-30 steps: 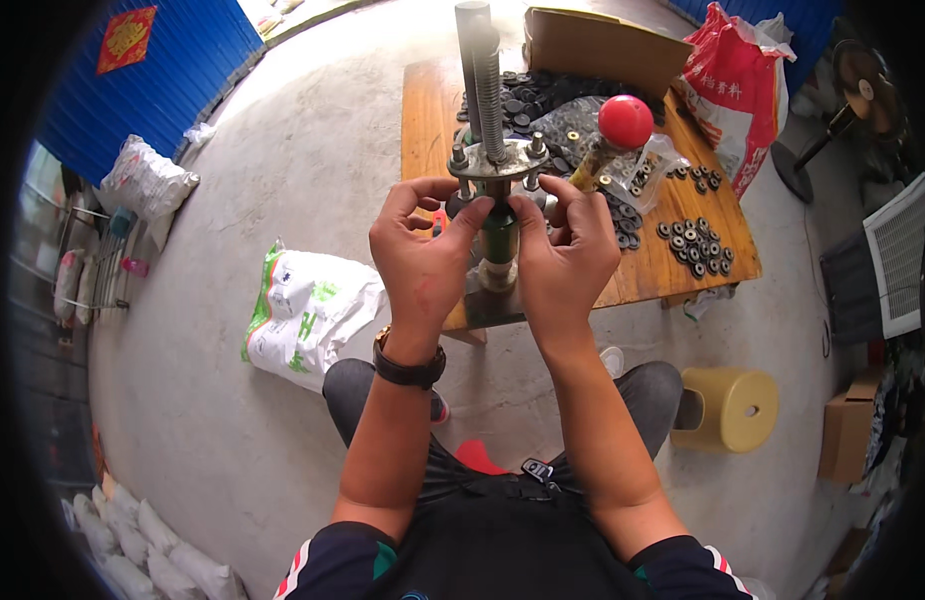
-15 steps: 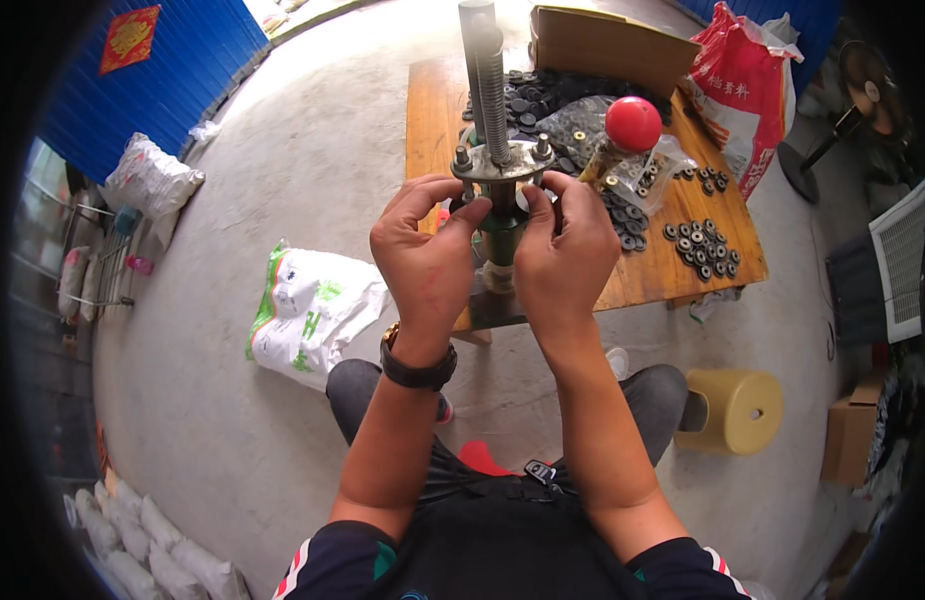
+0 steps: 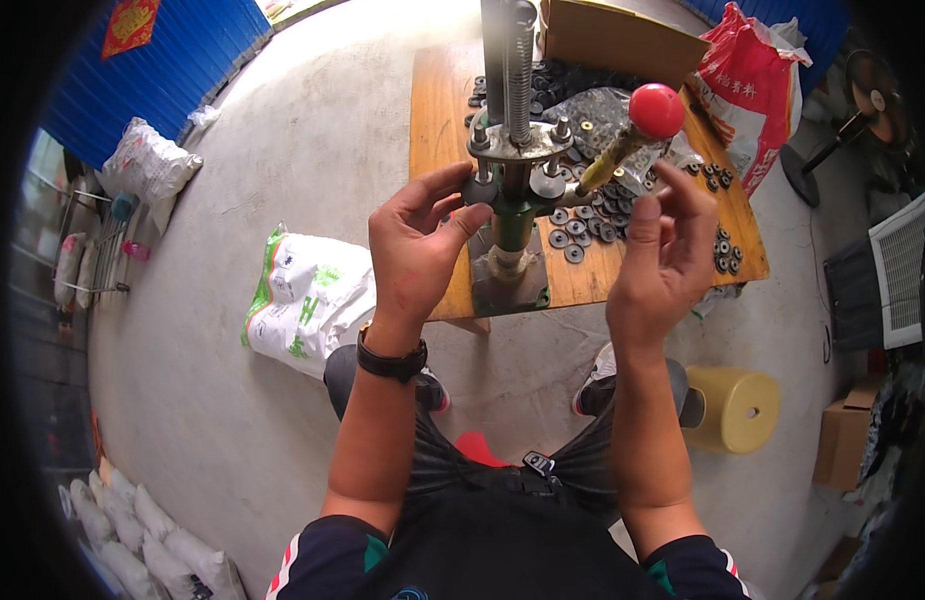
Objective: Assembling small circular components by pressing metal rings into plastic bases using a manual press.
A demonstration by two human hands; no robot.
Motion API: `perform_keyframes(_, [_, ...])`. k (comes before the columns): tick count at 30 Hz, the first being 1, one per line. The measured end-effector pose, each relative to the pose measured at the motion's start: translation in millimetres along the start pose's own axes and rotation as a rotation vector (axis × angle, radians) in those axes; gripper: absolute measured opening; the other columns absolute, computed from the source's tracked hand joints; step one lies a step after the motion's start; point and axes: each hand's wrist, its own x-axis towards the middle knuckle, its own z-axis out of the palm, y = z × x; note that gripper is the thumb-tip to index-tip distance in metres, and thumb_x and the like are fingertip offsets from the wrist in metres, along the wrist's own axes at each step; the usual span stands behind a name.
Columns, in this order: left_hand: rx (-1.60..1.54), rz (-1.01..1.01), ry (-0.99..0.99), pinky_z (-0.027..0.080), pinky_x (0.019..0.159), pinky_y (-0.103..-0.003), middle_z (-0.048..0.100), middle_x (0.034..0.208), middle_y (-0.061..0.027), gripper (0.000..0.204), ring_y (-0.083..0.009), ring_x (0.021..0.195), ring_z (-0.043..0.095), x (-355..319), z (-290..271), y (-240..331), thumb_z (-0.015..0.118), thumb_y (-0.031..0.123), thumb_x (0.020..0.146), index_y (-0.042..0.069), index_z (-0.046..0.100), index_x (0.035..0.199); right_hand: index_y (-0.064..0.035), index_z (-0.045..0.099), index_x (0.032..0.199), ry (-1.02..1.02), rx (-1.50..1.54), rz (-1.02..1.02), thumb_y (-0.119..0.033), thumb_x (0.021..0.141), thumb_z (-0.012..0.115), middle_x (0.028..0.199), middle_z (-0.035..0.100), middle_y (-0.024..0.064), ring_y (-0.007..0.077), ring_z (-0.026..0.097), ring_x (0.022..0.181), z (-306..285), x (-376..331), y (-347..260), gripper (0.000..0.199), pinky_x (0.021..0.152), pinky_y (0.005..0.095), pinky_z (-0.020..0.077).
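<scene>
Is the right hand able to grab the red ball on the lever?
Probably yes. The right hand is open and sits just below the red ball, with nothing between them. Only the brass-coloured lever runs beside its fingertips.

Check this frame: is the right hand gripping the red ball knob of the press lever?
No: the right hand is open with spread fingers just below the red ball knob, not wrapped around it.
</scene>
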Motion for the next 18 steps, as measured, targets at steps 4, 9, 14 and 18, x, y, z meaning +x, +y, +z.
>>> perform_keyframes(4, [0.044,-0.02,-0.026,0.06,0.099,-0.033,0.076,0.125,-0.0167,0.044,-0.0212,0.112,0.074,2,-2,1,0.082,-0.006,0.09,-0.01,0.069,0.132,-0.0012,0.065,0.141,-0.055,0.247,-0.068,-0.02,0.113,0.057,0.123,0.071,0.0147,0.0229,0.07,0.11,9,68,-25,0.034,0.11,0.0371,0.0467])
perform_keyframes(9, [0.08,-0.037,-0.034,0.061,0.097,-0.032,0.078,0.12,-0.0146,0.044,-0.0199,0.108,0.075,4,1,2,0.081,-0.007,0.09,-0.009,0.069,0.132,0.0049,0.064,0.137,-0.402,0.359,0.167,-0.022,0.114,0.051,0.124,0.072,0.0184,0.0277,0.071,0.118,-1,75,-16,0.038,0.11,0.0414,0.0503])
perform_keyframes(14, [0.073,-0.046,-0.064,0.062,0.096,-0.031,0.078,0.12,-0.0147,0.044,-0.0195,0.108,0.076,5,-3,2,0.081,-0.006,0.09,-0.009,0.069,0.133,0.002,0.064,0.121,-0.373,0.495,0.124,-0.016,0.104,0.062,0.113,0.071,0.0152,0.019,0.066,0.097,-29,32,-23,0.024,0.092,0.0374,0.0529])
perform_keyframes(18, [0.075,-0.041,-0.056,0.061,0.097,-0.031,0.078,0.119,-0.0144,0.043,-0.0186,0.107,0.076,2,-7,1,0.081,-0.006,0.09,-0.008,0.069,0.131,-0.0029,0.059,0.096,-0.402,0.461,-0.053,-0.004,0.093,0.056,0.095,0.068,0.0129,0.0287,0.071,0.097,-54,-35,-15,0.004,0.101,0.0491,0.0534])
